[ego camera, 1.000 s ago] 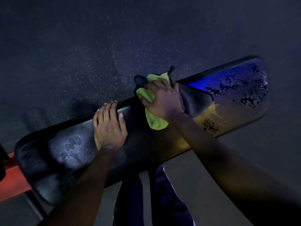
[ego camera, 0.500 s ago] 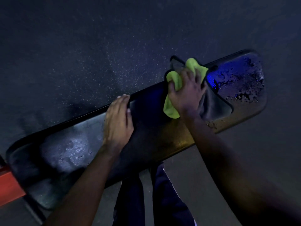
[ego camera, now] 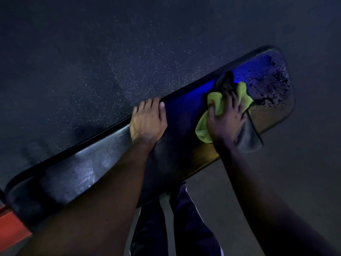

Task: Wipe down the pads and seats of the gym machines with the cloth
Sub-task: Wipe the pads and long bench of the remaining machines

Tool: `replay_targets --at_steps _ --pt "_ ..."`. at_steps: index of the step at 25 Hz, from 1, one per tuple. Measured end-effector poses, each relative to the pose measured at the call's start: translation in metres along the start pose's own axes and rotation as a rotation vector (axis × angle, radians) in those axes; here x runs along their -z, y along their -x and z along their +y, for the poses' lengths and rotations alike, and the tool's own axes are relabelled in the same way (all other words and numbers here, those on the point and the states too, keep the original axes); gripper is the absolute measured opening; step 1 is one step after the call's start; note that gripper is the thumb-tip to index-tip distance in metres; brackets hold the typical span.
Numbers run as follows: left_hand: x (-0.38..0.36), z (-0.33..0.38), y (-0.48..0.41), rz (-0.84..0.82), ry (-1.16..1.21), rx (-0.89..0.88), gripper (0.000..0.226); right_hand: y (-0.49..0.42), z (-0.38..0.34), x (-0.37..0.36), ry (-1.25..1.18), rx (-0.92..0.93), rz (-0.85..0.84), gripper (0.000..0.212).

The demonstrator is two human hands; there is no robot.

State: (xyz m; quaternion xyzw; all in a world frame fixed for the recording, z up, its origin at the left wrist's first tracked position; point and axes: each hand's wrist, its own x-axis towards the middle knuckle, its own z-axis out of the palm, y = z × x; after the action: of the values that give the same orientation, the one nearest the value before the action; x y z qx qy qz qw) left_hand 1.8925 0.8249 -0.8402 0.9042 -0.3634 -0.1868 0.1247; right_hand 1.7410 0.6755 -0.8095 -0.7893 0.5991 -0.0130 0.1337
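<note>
A long black bench pad runs from lower left to upper right. Its right end is covered with wet droplets under a blue light. My right hand grips a bunched yellow-green and grey cloth and presses it onto the pad just left of the droplets. My left hand lies flat on the pad's middle, with its fingertips over the far edge.
A dark speckled rubber floor lies beyond the pad. A red frame part shows at the lower left under the pad's end. My legs in dark trousers stand below the pad on a grey floor.
My right hand has slid the cloth to the right along the pad toward the wet end. My left hand has also shifted right, up to the pad's far edge.
</note>
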Motion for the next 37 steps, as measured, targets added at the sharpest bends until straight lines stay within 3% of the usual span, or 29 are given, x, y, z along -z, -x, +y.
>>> replay_targets --at_steps 4,7,9,13,15,18,21,24,32,37 --pt "-0.002 0.001 0.000 0.005 -0.033 -0.011 0.037 0.009 -0.038 -0.013 0.095 0.446 -0.123 0.058" --pt "-0.001 0.003 -0.002 0.003 -0.048 -0.006 0.037 -0.002 -0.037 -0.013 0.073 0.580 -0.170 0.057" --pt "-0.002 0.001 -0.002 0.005 -0.054 -0.008 0.037 -0.003 -0.019 -0.009 0.059 0.508 -0.151 0.059" --pt "-0.004 0.004 -0.001 0.033 -0.080 -0.012 0.039 0.025 0.048 0.002 -0.039 0.075 0.012 0.061" --pt "-0.005 0.007 0.001 0.047 -0.094 -0.016 0.042 0.054 0.068 0.001 -0.087 -0.044 0.016 0.062" --pt "-0.006 0.010 0.002 0.034 -0.065 -0.035 0.043 0.078 0.055 -0.007 -0.065 0.012 -0.027 0.060" --pt "-0.016 0.042 0.001 0.042 -0.032 -0.107 0.047 0.071 0.034 -0.013 -0.048 0.205 -0.071 0.059" --pt "-0.028 0.073 -0.013 0.077 0.001 -0.068 0.052 0.066 0.039 -0.015 -0.081 0.282 -0.029 0.059" --pt "-0.042 0.079 -0.017 0.174 -0.091 -0.011 0.050 0.150 0.070 -0.024 -0.313 -0.046 -0.056 0.070" --pt "-0.039 0.084 -0.013 0.195 -0.091 -0.003 0.049 0.077 0.095 -0.017 -0.380 -0.165 0.140 0.069"
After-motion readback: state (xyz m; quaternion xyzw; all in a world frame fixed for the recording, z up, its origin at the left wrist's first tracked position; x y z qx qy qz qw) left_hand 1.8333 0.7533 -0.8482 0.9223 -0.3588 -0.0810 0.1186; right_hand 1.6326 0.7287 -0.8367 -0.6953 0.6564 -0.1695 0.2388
